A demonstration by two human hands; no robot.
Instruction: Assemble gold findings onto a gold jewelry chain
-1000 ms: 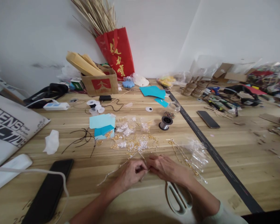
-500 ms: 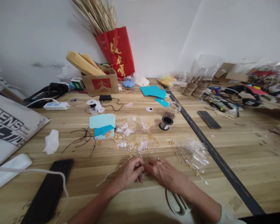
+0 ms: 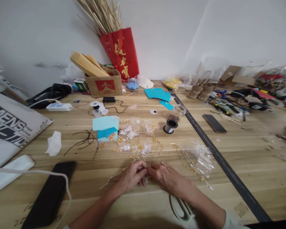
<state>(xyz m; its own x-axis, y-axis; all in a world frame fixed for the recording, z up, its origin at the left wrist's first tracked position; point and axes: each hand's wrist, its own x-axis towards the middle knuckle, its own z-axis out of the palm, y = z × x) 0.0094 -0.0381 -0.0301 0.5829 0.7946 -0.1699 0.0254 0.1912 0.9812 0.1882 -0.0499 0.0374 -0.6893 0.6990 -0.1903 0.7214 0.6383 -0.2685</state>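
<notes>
My left hand (image 3: 134, 175) is closed in a pinch on a thin silver chain (image 3: 110, 179), whose tail trails left over the wood. Fingertips of my right hand (image 3: 165, 176) meet those of the left, pinched together; what they grip is too small to make out. Just beyond both hands lie scattered silver and gold beads (image 3: 145, 148). Gold and silver chains (image 3: 189, 163) stretch out to the right, beside clear plastic bags (image 3: 203, 159). Under my right forearm lie scissors (image 3: 184, 210), partly covered.
A wire spool (image 3: 170, 126) stands beyond the beads. Blue paper sheets (image 3: 105, 123) and black cord (image 3: 84, 140) are at left, near a large black phone (image 3: 50, 194) and white cable. A smaller phone (image 3: 214, 123) lies right of the dark strip (image 3: 212, 146).
The view has shifted very slightly. At the far right edge, another person's hand has gone out of view. Both my hands stay together at nearly the same spot.
</notes>
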